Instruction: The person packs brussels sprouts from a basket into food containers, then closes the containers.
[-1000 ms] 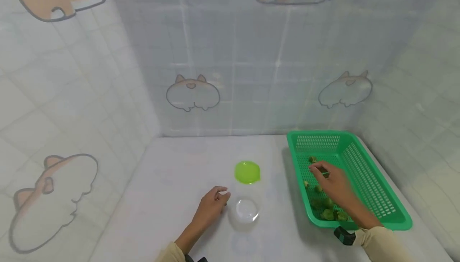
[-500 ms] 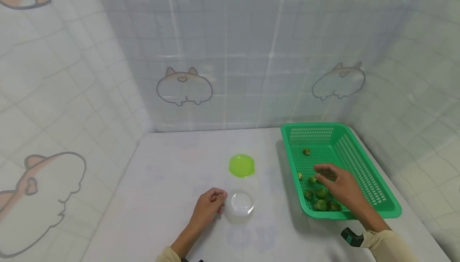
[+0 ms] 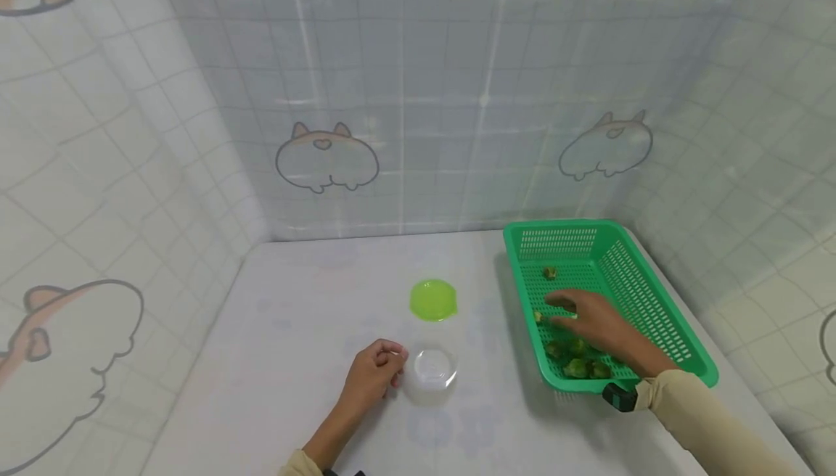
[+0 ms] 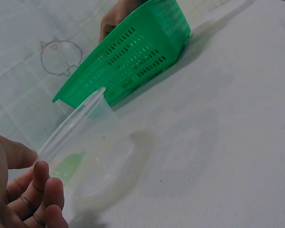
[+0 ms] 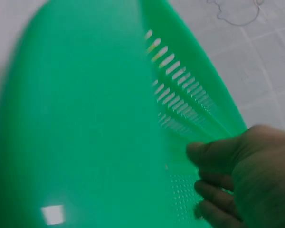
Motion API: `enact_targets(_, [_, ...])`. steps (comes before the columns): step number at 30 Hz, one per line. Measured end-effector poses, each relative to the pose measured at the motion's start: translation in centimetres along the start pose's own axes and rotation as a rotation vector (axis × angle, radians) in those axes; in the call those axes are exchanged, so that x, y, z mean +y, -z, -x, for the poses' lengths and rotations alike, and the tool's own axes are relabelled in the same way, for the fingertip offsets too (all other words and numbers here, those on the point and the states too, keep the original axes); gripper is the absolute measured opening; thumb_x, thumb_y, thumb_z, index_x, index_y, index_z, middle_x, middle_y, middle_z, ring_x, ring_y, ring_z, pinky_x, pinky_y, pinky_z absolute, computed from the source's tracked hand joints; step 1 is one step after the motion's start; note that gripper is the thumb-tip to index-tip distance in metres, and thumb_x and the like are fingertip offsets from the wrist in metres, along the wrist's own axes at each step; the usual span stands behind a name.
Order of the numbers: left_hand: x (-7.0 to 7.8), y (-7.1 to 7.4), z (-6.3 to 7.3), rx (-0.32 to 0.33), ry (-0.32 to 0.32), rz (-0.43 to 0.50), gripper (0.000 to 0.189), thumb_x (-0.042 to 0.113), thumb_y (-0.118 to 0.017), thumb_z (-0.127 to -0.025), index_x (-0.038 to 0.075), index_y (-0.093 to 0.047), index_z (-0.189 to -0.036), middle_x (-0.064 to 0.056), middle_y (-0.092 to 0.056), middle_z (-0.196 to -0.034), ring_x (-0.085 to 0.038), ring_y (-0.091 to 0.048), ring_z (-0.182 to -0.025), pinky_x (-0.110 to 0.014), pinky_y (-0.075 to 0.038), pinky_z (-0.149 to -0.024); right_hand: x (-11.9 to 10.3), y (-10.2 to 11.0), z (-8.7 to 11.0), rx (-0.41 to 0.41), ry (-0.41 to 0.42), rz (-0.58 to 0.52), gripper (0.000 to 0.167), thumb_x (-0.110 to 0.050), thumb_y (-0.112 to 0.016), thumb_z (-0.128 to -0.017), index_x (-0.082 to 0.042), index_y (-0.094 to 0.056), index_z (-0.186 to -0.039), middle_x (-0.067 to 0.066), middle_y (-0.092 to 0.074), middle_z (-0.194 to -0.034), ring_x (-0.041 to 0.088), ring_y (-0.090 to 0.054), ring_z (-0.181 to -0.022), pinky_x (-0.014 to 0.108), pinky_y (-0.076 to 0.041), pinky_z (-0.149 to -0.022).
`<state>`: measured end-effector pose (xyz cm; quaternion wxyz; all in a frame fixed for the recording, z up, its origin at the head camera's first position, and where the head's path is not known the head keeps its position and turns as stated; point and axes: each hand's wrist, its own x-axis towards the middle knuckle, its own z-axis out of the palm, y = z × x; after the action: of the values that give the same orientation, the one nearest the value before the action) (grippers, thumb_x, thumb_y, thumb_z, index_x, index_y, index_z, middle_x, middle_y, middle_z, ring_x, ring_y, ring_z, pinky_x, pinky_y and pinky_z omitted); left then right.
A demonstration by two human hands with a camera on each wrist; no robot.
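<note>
A clear, round plastic tub point(image 3: 432, 371) stands upright on the white surface. My left hand point(image 3: 374, 374) is at its left side, pinching the rim between thumb point(image 4: 24, 156) and fingers in the left wrist view. Inside the green perforated basket point(image 3: 635, 284), at right, my right hand point(image 3: 593, 322) hangs with thumb and fingers apart. Small round green vegetables, like Brussels sprouts point(image 3: 577, 368), lie below and around it. The right wrist view has the right hand point(image 5: 228, 178) beyond the basket wall; nothing is visible in its grasp.
A light green lid point(image 3: 433, 300) lies behind the tub. One sprout point(image 3: 550, 273) lies apart toward the basket's far end, and a small pale piece point(image 3: 538, 316) near its left side. Patterned cloth walls point(image 3: 431, 135) enclose the white table point(image 3: 307, 287) at back and sides.
My right hand opened over the basket, then moved left and lower among the sprouts. My left fingers closed in on the tub's rim. The head view shifted slightly.
</note>
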<state>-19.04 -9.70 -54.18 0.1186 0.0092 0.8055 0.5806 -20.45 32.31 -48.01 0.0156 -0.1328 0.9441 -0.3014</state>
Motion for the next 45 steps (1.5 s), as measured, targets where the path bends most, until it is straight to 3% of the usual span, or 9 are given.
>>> enact_targets(8, [0.1,0.0,-0.2,0.003,0.019,0.001,0.027,0.031,-0.068,-0.097,0.007,-0.063,-0.109,-0.011,-0.067,-0.077,-0.018,-0.056,-0.060,-0.026,-0.044,-0.046,-0.5,0.9,-2.5,-0.132,0.111,0.089,0.040,-0.014,-0.075,-0.091,0.005,-0.064,-0.125,0.020,-0.068,-0.121,0.039,-0.066,-0.109,0.050,-0.055,-0.088])
enact_targets(17, [-0.1,0.0,-0.4,-0.009,0.029,-0.009,0.024,0.028,-0.067,-0.097,0.008,-0.064,-0.108,-0.010,-0.067,-0.077,-0.018,-0.057,-0.060,-0.027,-0.047,-0.047,0.2,0.5,-3.8,-0.265,0.097,0.098,0.034,-0.009,-0.076,-0.089,0.005,-0.067,-0.119,0.016,-0.070,-0.111,0.032,-0.067,-0.099,0.045,-0.057,-0.081])
enact_targets(25, [-0.1,0.1,-0.3,-0.028,0.023,0.018,0.027,0.028,-0.068,-0.096,0.005,-0.064,-0.108,-0.011,-0.066,-0.075,-0.018,-0.057,-0.059,-0.028,-0.048,-0.047,1.5,-1.0,-4.7,-0.244,0.165,0.111,0.023,-0.013,-0.079,-0.087,-0.004,-0.073,-0.107,0.004,-0.071,-0.097,0.016,-0.065,-0.085,0.035,-0.055,-0.071])
enact_targets(35, [-0.2,0.1,-0.2,-0.045,0.010,0.054,0.030,0.029,-0.069,-0.096,0.003,-0.063,-0.109,-0.012,-0.066,-0.076,-0.016,-0.058,-0.059,-0.028,-0.052,-0.050,2.1,-1.1,-4.3,-0.225,0.179,0.068,0.018,-0.009,-0.075,-0.090,-0.004,-0.074,-0.107,0.007,-0.073,-0.099,0.021,-0.068,-0.088,0.034,-0.056,-0.072])
enact_targets(40, [-0.1,0.1,-0.1,-0.052,0.003,0.084,0.030,0.026,-0.069,-0.097,0.000,-0.063,-0.109,-0.014,-0.067,-0.076,-0.017,-0.060,-0.060,-0.029,-0.054,-0.052,1.8,-0.4,-3.5,-0.196,0.129,-0.013,0.024,-0.006,-0.072,-0.092,0.000,-0.071,-0.115,0.013,-0.071,-0.108,0.029,-0.068,-0.096,0.040,-0.057,-0.077])
enact_targets(45, [0.0,0.1,-0.1,-0.050,0.007,0.091,0.029,0.026,-0.069,-0.096,0.001,-0.063,-0.109,-0.013,-0.068,-0.078,-0.017,-0.061,-0.062,-0.030,-0.055,-0.054,1.7,0.4,-2.9,-0.152,0.106,-0.061,0.027,-0.010,-0.072,-0.093,0.000,-0.070,-0.118,0.011,-0.071,-0.111,0.028,-0.067,-0.098,0.038,-0.057,-0.078])
